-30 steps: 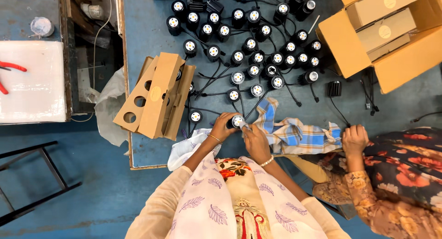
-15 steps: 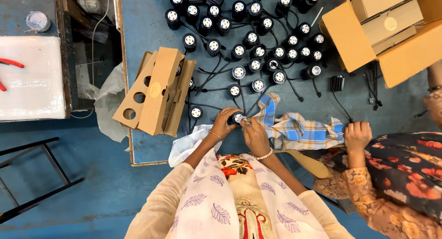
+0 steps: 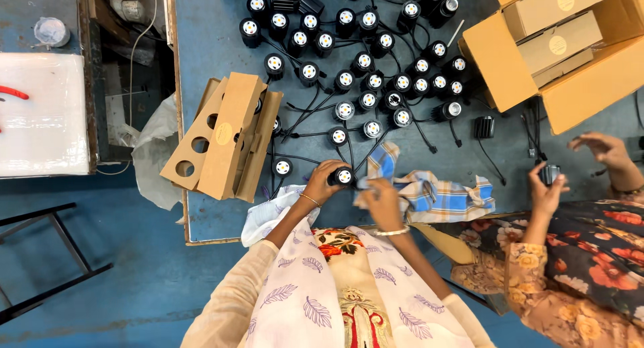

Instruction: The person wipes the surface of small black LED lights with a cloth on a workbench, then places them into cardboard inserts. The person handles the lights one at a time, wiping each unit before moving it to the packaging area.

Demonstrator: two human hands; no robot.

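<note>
Your left hand (image 3: 322,180) clamped a black cylindrical spotlight (image 3: 343,176) near the tabletop's (image 3: 215,46) six-o'clock edge; your right hand (image 3: 384,202) gripped soft checked cloth (image 3: 429,195).

right hand (image 3: 384,202) now presses checked cloth (image 3: 429,190) against lamp (image 3: 343,176).

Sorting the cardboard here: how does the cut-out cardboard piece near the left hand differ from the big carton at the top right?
The cut-out cardboard piece is a folded insert with round holes and holds nothing visible; the big carton is an open box with smaller boxes packed inside. The insert lies wholly in view at the table's left edge; the carton is much larger and runs off the frame at the top right. Both are plain brown cardboard on the blue table.
</note>
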